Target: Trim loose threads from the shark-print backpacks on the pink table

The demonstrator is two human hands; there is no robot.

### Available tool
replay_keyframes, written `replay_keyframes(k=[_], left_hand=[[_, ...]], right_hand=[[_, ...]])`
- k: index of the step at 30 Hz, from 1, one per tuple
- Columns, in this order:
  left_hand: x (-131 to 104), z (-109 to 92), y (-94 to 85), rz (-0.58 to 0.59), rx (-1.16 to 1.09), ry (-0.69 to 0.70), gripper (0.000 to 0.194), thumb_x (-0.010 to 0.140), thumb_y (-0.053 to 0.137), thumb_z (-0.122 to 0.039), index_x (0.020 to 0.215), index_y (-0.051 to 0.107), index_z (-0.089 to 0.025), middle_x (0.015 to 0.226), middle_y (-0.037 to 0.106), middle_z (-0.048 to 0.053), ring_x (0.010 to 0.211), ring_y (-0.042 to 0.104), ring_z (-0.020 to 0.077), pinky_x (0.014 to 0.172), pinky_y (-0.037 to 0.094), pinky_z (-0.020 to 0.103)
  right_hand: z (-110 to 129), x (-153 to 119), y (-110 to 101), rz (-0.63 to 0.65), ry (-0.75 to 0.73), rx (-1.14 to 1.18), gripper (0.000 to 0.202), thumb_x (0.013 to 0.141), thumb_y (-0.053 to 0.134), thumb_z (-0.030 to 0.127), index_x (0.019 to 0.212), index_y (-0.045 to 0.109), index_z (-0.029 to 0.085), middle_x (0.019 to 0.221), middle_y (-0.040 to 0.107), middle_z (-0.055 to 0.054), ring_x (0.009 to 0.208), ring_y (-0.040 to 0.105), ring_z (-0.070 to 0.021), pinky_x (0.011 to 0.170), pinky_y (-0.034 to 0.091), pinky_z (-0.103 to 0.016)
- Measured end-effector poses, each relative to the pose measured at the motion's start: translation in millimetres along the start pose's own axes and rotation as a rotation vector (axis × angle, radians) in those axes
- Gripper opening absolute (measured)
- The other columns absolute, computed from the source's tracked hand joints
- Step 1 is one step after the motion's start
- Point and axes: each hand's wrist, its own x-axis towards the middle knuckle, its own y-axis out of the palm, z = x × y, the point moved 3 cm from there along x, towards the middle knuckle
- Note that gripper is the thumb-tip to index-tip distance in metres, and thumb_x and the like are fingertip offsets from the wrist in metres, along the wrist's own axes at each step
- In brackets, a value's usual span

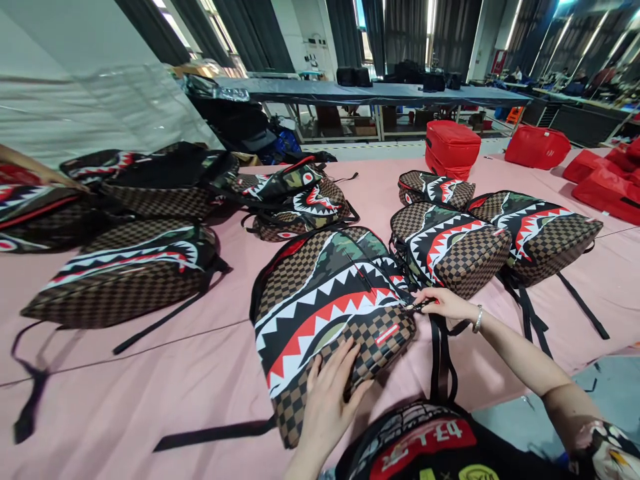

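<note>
Your left hand (pixel 333 381) rests on the checkered shark-mouth backpack (pixel 325 313), fingers slightly spread over its near side. Your right hand (pixel 446 303) pinches a small dark piece (pixel 416 307) at the backpack's edge; your fingers partly cover it, so zipper pull or strap is unclear. The backpack lies front up on the pink table covering (pixel 150 380), its underside hidden. Another person's hand (pixel 53 176) shows at left, the arm cut off.

Passable pink cloth (pixel 210 380) left of middle backpack (pixel 313 313), second backpack (pixel 463 250) blocking right
</note>
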Motion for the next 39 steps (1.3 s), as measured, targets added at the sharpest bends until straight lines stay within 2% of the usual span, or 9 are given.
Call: replay_keyframes(k=[4, 12, 23, 30, 39], left_hand=[[-6.9, 3.6, -2.1, -0.004, -0.042, -0.018, 0.057, 0.08, 0.051, -0.037, 0.131, 0.031, -0.021, 0.13, 0.044, 0.01, 0.118, 0.043, 0.0222, 0.103, 0.022, 0.044], [-3.2, -2.6, -1.8, -0.025, -0.026, -0.005, 0.056, 0.08, 0.05, -0.036, 0.131, 0.032, -0.02, 0.129, 0.044, 0.01, 0.118, 0.042, 0.0223, 0.103, 0.02, 0.044], [-2.6, -3.7, -2.6, -0.048, -0.027, 0.009, 0.054, 0.08, 0.051, -0.035, 0.129, 0.034, -0.018, 0.129, 0.044, 0.011, 0.118, 0.041, 0.0222, 0.103, 0.019, 0.043], [-3.6, -3.3, 0.4, -0.055, -0.018, 0.0, 0.053, 0.081, 0.05, -0.035, 0.129, 0.033, -0.018, 0.129, 0.044, 0.011, 0.118, 0.042, 0.0216, 0.104, 0.017, 0.043], [-5.6, -4.9, -0.2, -0.052, -0.011, -0.008, 0.052, 0.081, 0.05, -0.033, 0.128, 0.034, -0.018, 0.13, 0.043, 0.01, 0.12, 0.04, 0.021, 0.104, 0.017, 0.043]], right_hand=[[0.6, -1.7, -0.1, 0.076, 0.06, -0.003, 0.026, 0.073, 0.051, 0.026, 0.093, 0.059, 0.012, 0.095, 0.058, -0.002, 0.085, 0.05, -0.0028, 0.083, 0.039, -0.016], [21.2, 4.8, 5.1, 0.174, 0.07, -0.09, 0.025, 0.074, 0.051, 0.027, 0.092, 0.06, 0.013, 0.094, 0.059, -0.001, 0.081, 0.05, -0.0014, 0.078, 0.037, -0.013], [19.8, 8.6, 3.4, 0.117, 0.099, -0.118, 0.022, 0.074, 0.048, 0.025, 0.089, 0.06, 0.014, 0.094, 0.059, 0.0, 0.083, 0.051, -0.0021, 0.079, 0.037, -0.014], [27.0, 6.8, 1.7, 0.181, 0.089, -0.162, 0.024, 0.075, 0.049, 0.027, 0.092, 0.06, 0.015, 0.095, 0.059, 0.0, 0.085, 0.052, -0.0023, 0.082, 0.038, -0.014], [33.4, 16.3, 14.9, 0.209, 0.01, -0.253, 0.024, 0.075, 0.049, 0.028, 0.092, 0.061, 0.017, 0.094, 0.06, 0.002, 0.083, 0.052, -0.0012, 0.08, 0.039, -0.012]])
